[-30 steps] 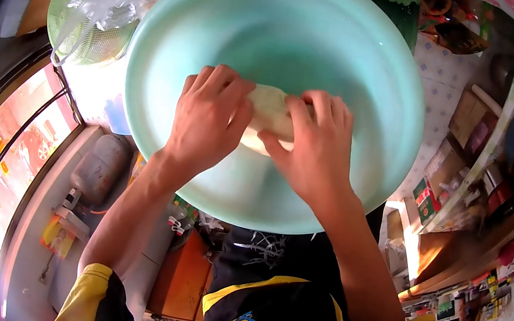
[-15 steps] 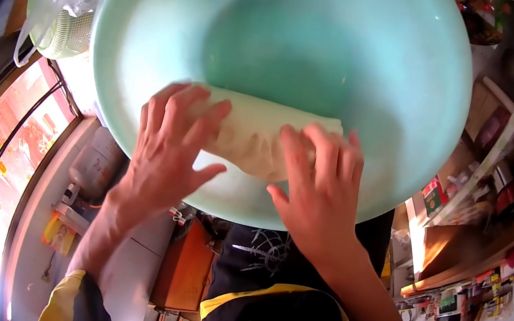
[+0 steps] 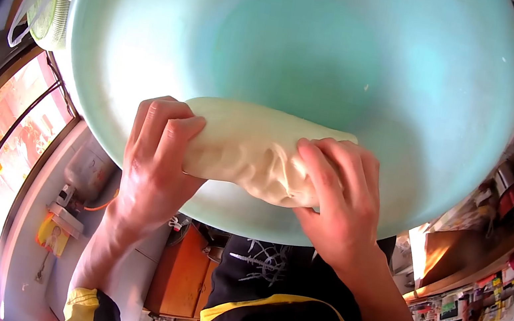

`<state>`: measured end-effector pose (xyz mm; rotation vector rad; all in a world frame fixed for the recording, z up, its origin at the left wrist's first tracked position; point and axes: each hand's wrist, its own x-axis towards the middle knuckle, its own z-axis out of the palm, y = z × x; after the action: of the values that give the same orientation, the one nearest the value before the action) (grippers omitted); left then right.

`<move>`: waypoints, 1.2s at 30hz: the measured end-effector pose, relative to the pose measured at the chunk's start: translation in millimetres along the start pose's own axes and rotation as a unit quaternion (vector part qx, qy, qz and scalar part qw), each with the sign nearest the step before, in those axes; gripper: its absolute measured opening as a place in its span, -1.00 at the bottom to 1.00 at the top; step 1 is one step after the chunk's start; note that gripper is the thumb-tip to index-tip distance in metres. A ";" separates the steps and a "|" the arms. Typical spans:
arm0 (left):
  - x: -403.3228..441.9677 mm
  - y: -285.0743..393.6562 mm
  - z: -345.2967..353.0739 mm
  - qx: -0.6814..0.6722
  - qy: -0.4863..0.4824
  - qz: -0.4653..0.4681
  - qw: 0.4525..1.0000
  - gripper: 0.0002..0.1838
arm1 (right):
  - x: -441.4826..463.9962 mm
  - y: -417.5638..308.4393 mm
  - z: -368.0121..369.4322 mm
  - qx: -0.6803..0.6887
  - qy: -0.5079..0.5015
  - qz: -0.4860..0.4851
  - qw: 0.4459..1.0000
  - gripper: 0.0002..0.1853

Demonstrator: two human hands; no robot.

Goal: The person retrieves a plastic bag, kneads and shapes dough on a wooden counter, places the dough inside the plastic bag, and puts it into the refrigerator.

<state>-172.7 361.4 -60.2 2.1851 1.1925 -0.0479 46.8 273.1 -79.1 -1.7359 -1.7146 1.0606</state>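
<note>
A thick roll of pale dough [image 3: 252, 150] lies across the near side of a large mint-green basin [image 3: 301, 53]. Its far surface is smooth, while the side toward me is creased and dented. My left hand [image 3: 163, 139] is wrapped round the dough's left end, fingers curled over the top and thumb tucked underneath. Around the right end my right hand [image 3: 344, 181] is closed in the same way, its fingertips pressing into the folds. Both thumbs are largely hidden behind the dough.
A light-green plastic basket [image 3: 51, 14] with a clear plastic bag stands left of the basin. A bright window [image 3: 11, 142] is at the far left. An orange-brown wooden cabinet [image 3: 181, 276] shows below, and cluttered shelves [image 3: 471, 295] line the right.
Both hands have closed from loosely spread fingers to a grip round the dough's ends. The dough's near side has turned up, showing more creases. The basin appears larger and closer in view.
</note>
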 end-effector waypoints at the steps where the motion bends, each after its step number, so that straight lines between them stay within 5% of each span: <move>1: -1.1 0.6 1.7 0.000 0.005 0.002 1.000 -0.45 | 0.0 -1.5 -1.7 0.009 -0.003 -0.007 1.000 -0.43; 5: -13.1 -9.3 17.3 -0.029 0.032 0.032 0.999 -0.52 | -9.9 0.3 13.3 -0.077 0.053 -0.056 0.994 -0.52; 12: 28.5 -11.6 -3.0 -0.176 -0.118 -0.173 0.962 -0.20 | 24.2 16.1 0.7 0.026 -0.087 0.050 0.995 -0.36; 13: 32.9 -18.9 0.9 -0.200 -0.097 -0.156 0.962 -0.22 | 27.3 18.8 9.1 -0.017 0.024 0.020 0.999 -0.30; 14: 30.2 -27.7 5.1 -0.319 -0.050 -0.242 0.915 -0.32 | 32.0 13.0 7.9 -0.157 0.069 0.018 0.985 -0.27; 15: 28.3 -64.1 12.2 -0.372 0.015 -0.252 0.893 -0.45 | 34.2 6.1 4.3 -0.145 0.100 0.019 0.984 -0.31; 17: 31.3 -43.5 0.3 -0.070 0.074 -0.173 0.980 -0.58 | 13.2 -11.5 -18.5 0.039 0.137 0.016 0.990 -0.41; 19: 24.5 8.7 -6.4 0.102 0.137 -0.081 0.982 -0.65 | -34.0 -14.5 -57.7 0.128 0.085 0.089 0.984 -0.53; 21: 0.5 81.0 -4.0 -0.018 0.156 -0.154 0.976 -0.78 | -86.0 14.2 -75.2 0.143 0.225 0.166 0.949 -0.71; 23: -58.7 123.2 11.4 -0.169 0.037 -0.081 0.982 -0.83 | -142.0 71.5 -72.5 0.172 0.240 0.382 0.875 -0.82; 24: -61.5 153.2 46.4 -0.166 0.088 0.067 0.980 -0.84 | -174.9 116.7 -69.8 0.185 0.182 0.486 0.835 -0.77; 25: -42.5 194.8 63.6 -0.196 -0.022 0.121 0.973 -0.84 | -210.8 166.8 -62.2 0.166 0.174 0.510 0.826 -0.75; 27: -25.1 242.4 130.4 -0.319 -0.187 0.009 0.929 -0.83 | -309.2 296.8 -27.5 -0.014 0.153 0.429 0.890 -0.79; 30: -25.3 261.2 272.7 -0.341 -0.214 -0.094 0.910 -0.84 | -389.8 451.7 -38.4 -0.161 0.090 0.552 0.813 -0.73; 32: -13.4 267.8 356.2 -0.335 -0.217 -0.202 0.894 -0.83 | -432.1 578.0 -76.6 -0.275 0.141 0.506 0.805 -0.61; 36: -35.5 311.1 466.2 -0.328 -0.236 -0.366 0.838 -0.78 | -465.7 700.1 -108.7 -0.248 0.308 0.538 0.744 -0.42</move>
<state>166.1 -40.1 -258.7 0.9596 1.4022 -0.4107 597.6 -234.5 -476.4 -3.0912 -0.4616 0.2087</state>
